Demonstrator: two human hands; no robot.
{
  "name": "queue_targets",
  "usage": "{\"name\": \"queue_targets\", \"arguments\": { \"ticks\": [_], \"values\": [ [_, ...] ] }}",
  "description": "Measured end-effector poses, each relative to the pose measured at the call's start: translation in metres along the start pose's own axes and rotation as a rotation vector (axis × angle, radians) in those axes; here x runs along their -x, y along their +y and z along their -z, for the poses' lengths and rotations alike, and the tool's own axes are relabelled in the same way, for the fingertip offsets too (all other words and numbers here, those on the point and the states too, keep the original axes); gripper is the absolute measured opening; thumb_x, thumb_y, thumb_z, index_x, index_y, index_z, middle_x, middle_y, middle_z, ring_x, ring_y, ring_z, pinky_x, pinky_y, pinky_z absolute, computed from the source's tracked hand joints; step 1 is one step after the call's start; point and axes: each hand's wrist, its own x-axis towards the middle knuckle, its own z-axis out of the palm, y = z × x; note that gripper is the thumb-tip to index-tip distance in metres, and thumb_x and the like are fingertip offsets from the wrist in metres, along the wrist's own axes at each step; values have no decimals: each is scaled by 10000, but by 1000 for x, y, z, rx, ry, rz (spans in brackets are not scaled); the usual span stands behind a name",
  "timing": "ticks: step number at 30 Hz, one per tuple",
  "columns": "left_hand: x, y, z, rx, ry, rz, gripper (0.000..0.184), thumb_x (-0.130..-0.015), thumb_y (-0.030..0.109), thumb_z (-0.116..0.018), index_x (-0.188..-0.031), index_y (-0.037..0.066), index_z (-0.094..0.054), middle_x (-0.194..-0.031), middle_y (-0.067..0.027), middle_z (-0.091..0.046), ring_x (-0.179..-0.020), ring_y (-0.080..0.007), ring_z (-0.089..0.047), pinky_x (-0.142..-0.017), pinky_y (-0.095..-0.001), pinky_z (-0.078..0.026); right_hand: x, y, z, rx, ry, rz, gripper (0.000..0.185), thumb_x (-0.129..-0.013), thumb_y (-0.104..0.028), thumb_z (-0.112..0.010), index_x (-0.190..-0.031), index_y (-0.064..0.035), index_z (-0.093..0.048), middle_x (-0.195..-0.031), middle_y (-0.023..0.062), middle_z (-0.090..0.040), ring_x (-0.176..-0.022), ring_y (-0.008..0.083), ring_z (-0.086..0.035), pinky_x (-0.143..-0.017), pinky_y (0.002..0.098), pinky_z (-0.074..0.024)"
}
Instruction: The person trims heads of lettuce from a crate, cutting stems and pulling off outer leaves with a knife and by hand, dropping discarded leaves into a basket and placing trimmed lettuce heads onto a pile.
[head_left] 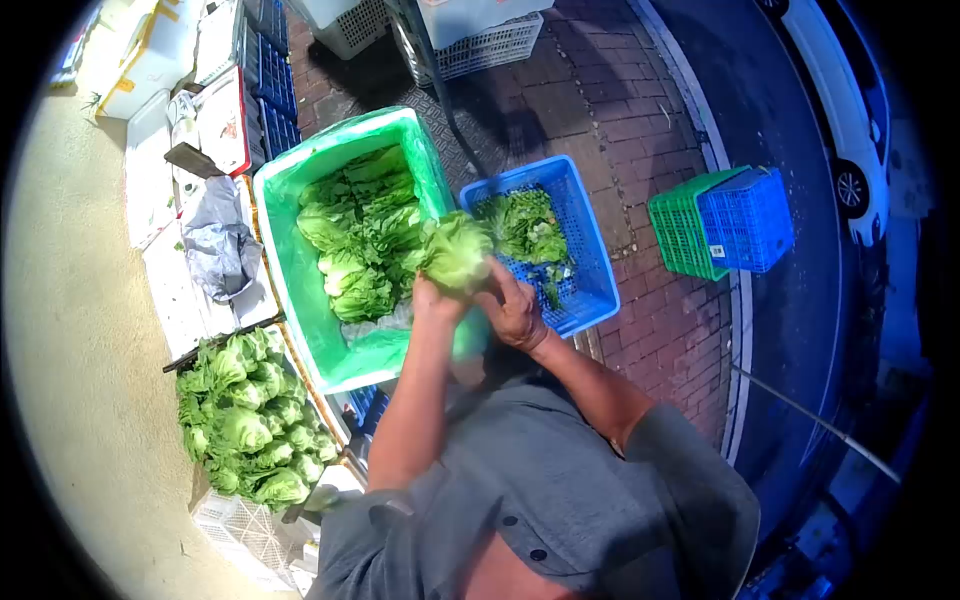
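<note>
A head of lettuce (455, 250) is held up over the gap between two containers. My left hand (440, 300) grips it from below, its fingers mostly hidden by the leaves. My right hand (515, 312) is at the near right side of the same head, with finger and thumb closed on its outer leaves. To the left, a green-lined box (280, 215) holds several more lettuces (365, 225). On the right, a blue basket (590, 240) contains loose lettuce leaves (525, 225).
A pile of lettuces (250, 420) lies at the lower left. White foam boxes (150, 200) line the left side. Stacked green (685, 225) and blue baskets (755, 215) stand on the right by the kerb. A white car (835, 70) is on the road.
</note>
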Motion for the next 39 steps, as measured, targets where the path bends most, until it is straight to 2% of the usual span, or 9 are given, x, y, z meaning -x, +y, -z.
{"name": "queue_targets", "arguments": {
  "ticks": [17,19,20,23,26,31,32,35,39],
  "values": [
    [12,4,-12,1,-178,-55,420,-991,316,-435,-1289,50,-565,-1268,-150,-612,-1117,-333,-608,-981,-512,-494,6,7,-5,-83,62,-72,419,-886,-3,-616,-1301,-20,-569,-1111,214,-680,-951,333,-698,-798,382,-547],
    [17,11,-17,-143,-166,-176,500,-988,433,-453,-1322,65,-512,-1230,-123,-607,-1118,-318,-589,-991,-474,-478,14,33,-12,-9,179,-92,472,-923,-8,-580,-1388,-55,-516,-1196,158,-667,-918,201,-667,-818,322,-528],
    [18,15,-13,-161,-143,-195,518,-990,454,-459,-1320,59,-510,-1230,-122,-609,-1111,-312,-594,-989,-464,-482,20,35,-9,-442,226,-710,476,-945,-41,-564,-1414,-84,-497,-1256,115,-637,-763,129,-583,-759,300,-529],
    [39,30,-12,-239,-58,-282,546,-981,486,-504,-1306,48,-513,-1244,-154,-610,-1116,-292,-604,-995,-455,-481,28,84,16,-753,337,-965,487,-1011,-466,-468,-1246,-59,-598,-660,-8,-414,-500,110,-385,-508,292,-436],
    [44,63,18,-200,-103,-326,491,-955,427,-600,-1244,31,-570,-1170,-126,-650,-1059,-257,-628,-960,-399,-501,31,116,43,-829,292,-1334,597,-904,-660,-529,-767,-81,-584,-577,31,-426,-476,194,-368,-479,394,-380],
    [152,115,26,-112,-97,-585,464,-931,396,-657,-1205,24,-609,-1137,-94,-674,-1019,-243,-645,-933,-401,-502,68,160,53,-402,328,-1342,395,-917,-448,-612,-741,-104,-530,-567,18,-366,-478,183,-397,-471,355,-442],
    [164,125,48,-496,-116,-988,487,-924,360,-668,-1277,43,-560,-1159,-96,-672,-1035,-256,-647,-942,-395,-505,77,182,60,-329,261,-1326,356,-931,-401,-591,-746,-107,-515,-578,18,-376,-488,181,-406,-484,352,-448],
    [232,168,83,-44,-19,-849,714,-901,340,-690,-1478,84,-357,-1312,-145,-600,-1199,-315,-581,-1001,-446,-473,61,169,38,-230,122,-1325,279,-946,-299,-556,-752,-113,-482,-608,19,-402,-497,179,-426,-486,347,-458],
    [327,212,141,147,170,-1078,644,-874,392,-726,-1357,40,-484,-1311,-149,-566,-1146,-301,-583,-1005,-426,-460,41,162,-7,-247,-61,-1304,225,-942,-248,-553,-782,-106,-480,-640,33,-421,-490,182,-437,-456,346,-461]
  ]
}}
